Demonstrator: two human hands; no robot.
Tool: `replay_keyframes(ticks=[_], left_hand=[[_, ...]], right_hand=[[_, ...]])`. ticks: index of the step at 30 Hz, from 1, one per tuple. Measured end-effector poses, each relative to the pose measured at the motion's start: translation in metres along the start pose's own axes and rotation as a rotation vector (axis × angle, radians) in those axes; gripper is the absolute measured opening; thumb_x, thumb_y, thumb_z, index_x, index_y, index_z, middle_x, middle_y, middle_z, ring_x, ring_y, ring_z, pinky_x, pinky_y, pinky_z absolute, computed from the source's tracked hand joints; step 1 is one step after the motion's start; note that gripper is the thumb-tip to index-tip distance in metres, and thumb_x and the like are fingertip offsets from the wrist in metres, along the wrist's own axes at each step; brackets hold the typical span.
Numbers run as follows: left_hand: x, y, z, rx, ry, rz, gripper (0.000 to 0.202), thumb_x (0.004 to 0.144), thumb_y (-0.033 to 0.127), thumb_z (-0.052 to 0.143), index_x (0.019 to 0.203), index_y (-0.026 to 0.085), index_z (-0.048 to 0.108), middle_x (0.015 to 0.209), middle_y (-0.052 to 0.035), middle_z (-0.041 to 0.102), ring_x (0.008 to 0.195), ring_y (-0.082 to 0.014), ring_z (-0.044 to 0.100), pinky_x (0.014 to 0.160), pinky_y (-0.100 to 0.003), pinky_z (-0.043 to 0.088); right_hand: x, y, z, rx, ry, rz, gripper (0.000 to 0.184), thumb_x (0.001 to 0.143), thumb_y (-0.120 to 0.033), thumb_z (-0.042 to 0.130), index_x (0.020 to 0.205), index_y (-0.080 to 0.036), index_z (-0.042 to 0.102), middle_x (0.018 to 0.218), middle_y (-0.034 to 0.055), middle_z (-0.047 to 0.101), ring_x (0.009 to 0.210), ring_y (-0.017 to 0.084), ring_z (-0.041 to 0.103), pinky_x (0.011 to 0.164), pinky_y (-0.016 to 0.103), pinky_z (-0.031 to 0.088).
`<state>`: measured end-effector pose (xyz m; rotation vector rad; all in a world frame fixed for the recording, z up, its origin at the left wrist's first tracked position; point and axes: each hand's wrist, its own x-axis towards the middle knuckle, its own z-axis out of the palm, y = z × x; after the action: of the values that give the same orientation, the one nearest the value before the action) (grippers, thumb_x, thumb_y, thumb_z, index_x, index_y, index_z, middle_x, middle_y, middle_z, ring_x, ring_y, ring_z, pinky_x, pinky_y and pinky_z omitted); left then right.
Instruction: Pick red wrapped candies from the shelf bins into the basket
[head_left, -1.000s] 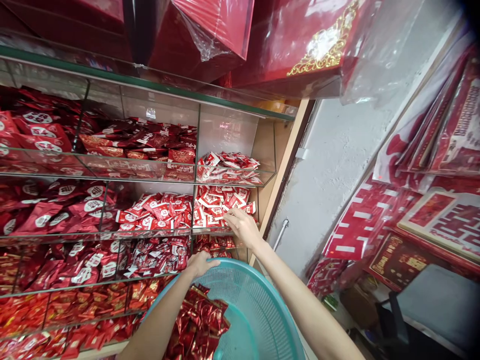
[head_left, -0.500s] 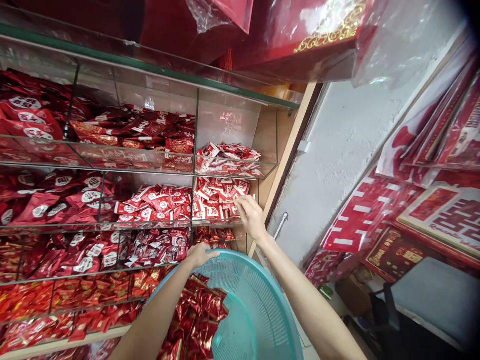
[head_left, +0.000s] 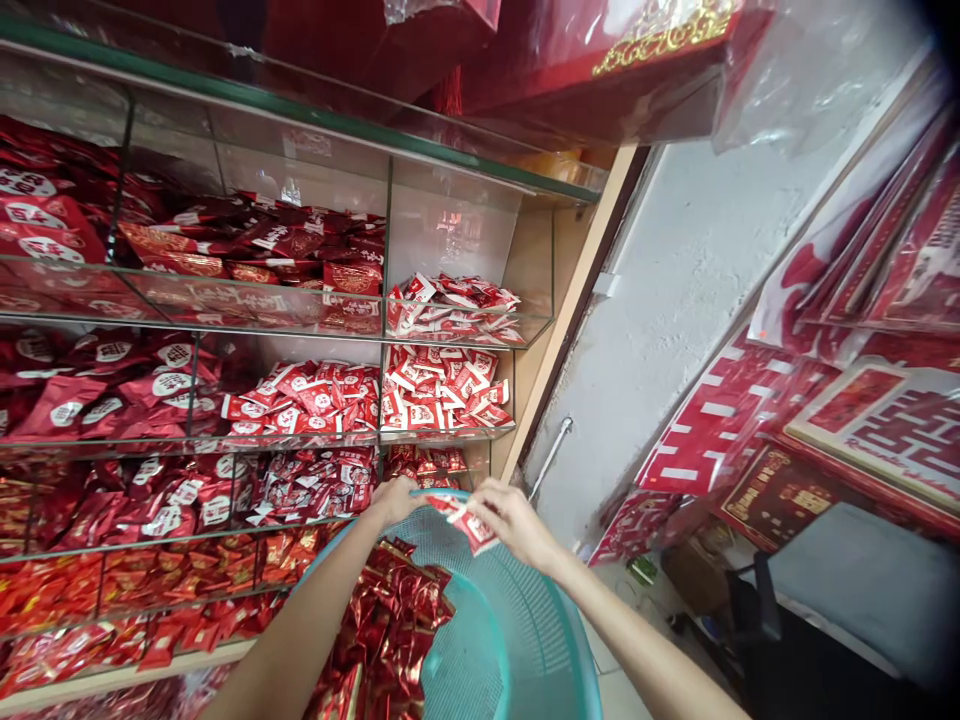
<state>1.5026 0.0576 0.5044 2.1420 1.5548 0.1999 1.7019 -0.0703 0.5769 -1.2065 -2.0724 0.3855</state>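
My left hand (head_left: pixel 395 498) grips the far rim of a round teal mesh basket (head_left: pixel 525 620) that holds a heap of shiny red foil packets (head_left: pixel 390 630). My right hand (head_left: pixel 510 517) hovers over the basket's far side, pinched on a few small red-and-white packets (head_left: pixel 472 527). Just above both hands is a glass shelf compartment (head_left: pixel 446 400) filled with the same red-and-white packets.
Glass-shelved display (head_left: pixel 225 330) with several compartments of red packets fills the left. A wooden post (head_left: pixel 570 300) edges it beside a white wall (head_left: pixel 675 280). Red banners and framed decorations (head_left: pixel 862 400) lean on the right. A dark chair (head_left: pixel 847 600) stands lower right.
My right hand has left the shelf compartment and come down over the basket with red-and-white packets in it. The left hand has stayed on the rim. The view tilted slightly.
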Motion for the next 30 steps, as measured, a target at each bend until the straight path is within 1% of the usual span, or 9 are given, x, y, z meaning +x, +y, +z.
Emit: replay_keyframes(ticks=[4, 7, 10, 12, 16, 20, 24, 27, 30], left_hand=[[-0.001, 0.000, 0.000, 0.049, 0.016, 0.019, 0.049, 0.069, 0.069, 0.046, 0.071, 0.023, 0.064, 0.071, 0.0000, 0.066, 0.069, -0.0174, 0.059, 0.059, -0.023, 0.035], [-0.001, 0.001, 0.000, 0.049, 0.031, 0.005, 0.048, 0.068, 0.069, 0.047, 0.073, 0.023, 0.064, 0.072, -0.0003, 0.066, 0.070, -0.0174, 0.059, 0.060, -0.023, 0.035], [-0.001, 0.001, 0.000, 0.058, 0.031, 0.010, 0.049, 0.069, 0.069, 0.046, 0.072, 0.024, 0.064, 0.072, -0.0007, 0.065, 0.070, -0.0182, 0.059, 0.059, -0.023, 0.035], [-0.001, 0.000, 0.000, 0.067, 0.029, 0.017, 0.048, 0.069, 0.069, 0.045, 0.071, 0.024, 0.063, 0.072, -0.0007, 0.065, 0.070, -0.0183, 0.059, 0.059, -0.024, 0.034], [0.002, -0.002, 0.002, 0.070, 0.026, 0.034, 0.049, 0.070, 0.068, 0.044, 0.067, 0.023, 0.061, 0.069, -0.0006, 0.064, 0.067, -0.0169, 0.058, 0.057, -0.023, 0.033], [0.004, -0.004, 0.003, 0.060, 0.024, 0.047, 0.050, 0.070, 0.069, 0.044, 0.067, 0.022, 0.061, 0.069, -0.0006, 0.064, 0.067, -0.0170, 0.058, 0.057, -0.023, 0.033], [0.005, -0.005, 0.004, 0.051, 0.022, 0.046, 0.048, 0.070, 0.068, 0.046, 0.069, 0.022, 0.062, 0.070, -0.0005, 0.066, 0.068, -0.0173, 0.059, 0.056, -0.023, 0.033], [0.005, -0.004, 0.003, 0.037, 0.027, 0.033, 0.049, 0.069, 0.069, 0.047, 0.071, 0.022, 0.064, 0.072, -0.0007, 0.066, 0.071, -0.0181, 0.060, 0.057, -0.023, 0.034], [0.004, -0.003, 0.002, 0.011, 0.025, 0.006, 0.050, 0.067, 0.069, 0.049, 0.075, 0.023, 0.065, 0.074, -0.0004, 0.067, 0.075, -0.0184, 0.061, 0.060, -0.022, 0.036]], right_hand=[[-0.027, 0.036, 0.042, -0.054, -0.122, 0.100, 0.024, 0.090, -0.024, 0.044, 0.074, -0.017, 0.061, 0.075, 0.0026, 0.058, 0.072, 0.014, 0.054, 0.068, 0.025, 0.042], [-0.037, 0.052, 0.057, -0.053, -0.199, 0.157, 0.020, 0.085, -0.016, 0.048, 0.069, -0.017, 0.060, 0.071, 0.0015, 0.058, 0.068, 0.013, 0.053, 0.064, 0.024, 0.041], [-0.039, 0.062, 0.061, 0.034, -0.275, 0.212, 0.016, 0.078, -0.011, 0.051, 0.065, -0.015, 0.060, 0.067, 0.0006, 0.059, 0.063, 0.012, 0.051, 0.059, 0.022, 0.039], [-0.039, 0.067, 0.061, 0.142, -0.304, 0.296, 0.014, 0.077, -0.014, 0.052, 0.065, -0.015, 0.060, 0.063, -0.0001, 0.058, 0.057, 0.010, 0.049, 0.053, 0.021, 0.036], [-0.037, 0.078, 0.063, 0.427, -0.320, 0.526, 0.024, 0.076, -0.034, 0.057, 0.064, -0.013, 0.061, 0.052, -0.0018, 0.053, 0.046, 0.008, 0.042, 0.044, 0.019, 0.029], [-0.032, 0.087, 0.070, 0.618, -0.304, 0.660, 0.035, 0.067, -0.046, 0.066, 0.064, -0.011, 0.063, 0.050, -0.0016, 0.054, 0.044, 0.006, 0.042, 0.045, 0.019, 0.032], [-0.024, 0.093, 0.077, 0.618, -0.344, 0.800, 0.031, 0.061, -0.041, 0.072, 0.062, -0.011, 0.064, 0.051, -0.0004, 0.057, 0.044, 0.007, 0.047, 0.045, 0.018, 0.036], [-0.021, 0.095, 0.080, 0.577, -0.351, 0.835, 0.027, 0.062, -0.035, 0.073, 0.058, -0.011, 0.063, 0.049, -0.0002, 0.057, 0.042, 0.006, 0.045, 0.042, 0.017, 0.035], [-0.020, 0.096, 0.081, 0.616, -0.396, 0.875, 0.023, 0.063, -0.031, 0.073, 0.058, -0.011, 0.063, 0.050, -0.0003, 0.057, 0.043, 0.006, 0.047, 0.042, 0.016, 0.036]])
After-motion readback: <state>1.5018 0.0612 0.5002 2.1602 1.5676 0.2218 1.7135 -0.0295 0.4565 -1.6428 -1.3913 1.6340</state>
